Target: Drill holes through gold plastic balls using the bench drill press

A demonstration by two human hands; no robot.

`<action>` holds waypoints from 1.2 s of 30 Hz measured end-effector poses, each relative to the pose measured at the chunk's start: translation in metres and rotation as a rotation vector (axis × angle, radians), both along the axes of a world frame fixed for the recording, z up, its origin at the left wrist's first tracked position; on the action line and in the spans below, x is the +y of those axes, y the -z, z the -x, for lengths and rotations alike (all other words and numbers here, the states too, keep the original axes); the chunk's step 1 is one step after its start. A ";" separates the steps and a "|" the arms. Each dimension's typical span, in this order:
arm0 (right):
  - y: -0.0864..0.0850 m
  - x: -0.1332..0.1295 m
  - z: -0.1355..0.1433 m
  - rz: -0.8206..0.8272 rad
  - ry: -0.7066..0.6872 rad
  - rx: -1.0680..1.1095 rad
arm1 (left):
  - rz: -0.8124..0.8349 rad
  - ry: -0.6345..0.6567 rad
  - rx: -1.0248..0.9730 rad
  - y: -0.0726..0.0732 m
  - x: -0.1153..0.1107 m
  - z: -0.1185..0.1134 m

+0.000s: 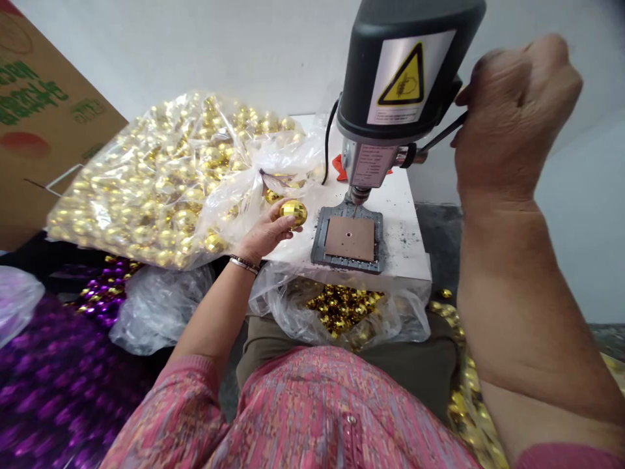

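Note:
Pinched in my left hand (267, 236) is a shiny gold faceted ball (293, 213), held just left of the drill press base (319, 242). My right hand (517, 120) is closed around the feed lever (443, 132) on the side of the drill press (415, 78); the lever's end is hidden in the fist. Under the drill chuck (359, 195) lies a square brown board (350, 240) with a small hole in it. Dark shavings are scattered around the base.
A big clear bag of gold balls (161, 176) leans at the left of the white table (398, 208). An open plastic bag of gold balls (344, 307) sits at my lap. Purple balls (58, 384) fill a bag at lower left, by a cardboard box (43, 130).

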State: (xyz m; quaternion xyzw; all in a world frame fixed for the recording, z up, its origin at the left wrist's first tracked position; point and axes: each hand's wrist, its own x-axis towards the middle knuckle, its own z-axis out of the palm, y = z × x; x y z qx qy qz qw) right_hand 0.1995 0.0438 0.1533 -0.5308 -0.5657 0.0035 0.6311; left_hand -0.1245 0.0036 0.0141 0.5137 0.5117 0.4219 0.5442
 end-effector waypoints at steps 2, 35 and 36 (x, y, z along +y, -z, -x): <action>-0.004 -0.004 0.003 0.078 0.003 -0.007 | 0.097 0.007 -0.137 0.000 -0.008 -0.012; -0.049 -0.010 0.025 0.281 0.004 0.005 | -0.100 0.118 0.496 0.010 0.021 -0.103; -0.049 -0.011 0.024 0.280 -0.006 -0.008 | -0.108 0.137 0.505 0.010 0.020 -0.105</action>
